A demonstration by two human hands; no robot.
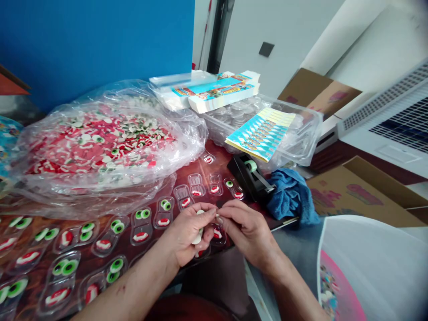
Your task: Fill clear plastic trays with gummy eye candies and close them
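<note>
My left hand (195, 229) is curled around several pale round gummy eyes (197, 239), their white undersides showing. Close against it, my right hand (245, 227) pinches with thumb and forefinger at the left fingertips; what lies in that pinch is too small to make out. Just below the hands sits a clear plastic blister tray (219, 235) with a red-and-white gummy mouth, partly covered by fingers. To the left, rows of similar trays hold a red mouth (140, 237) and a pair of green eyes (142, 214). Farther back, some trays (196, 185) hold only a mouth.
A big clear bag of mixed gummies (100, 142) lies behind the trays. Beyond are printed boxes (224, 91), a clear bin (304, 138) topped with printed cards (262, 133), a black tape dispenser (249, 178) and a blue cloth (292, 194). Cardboard boxes (361, 191) stand right.
</note>
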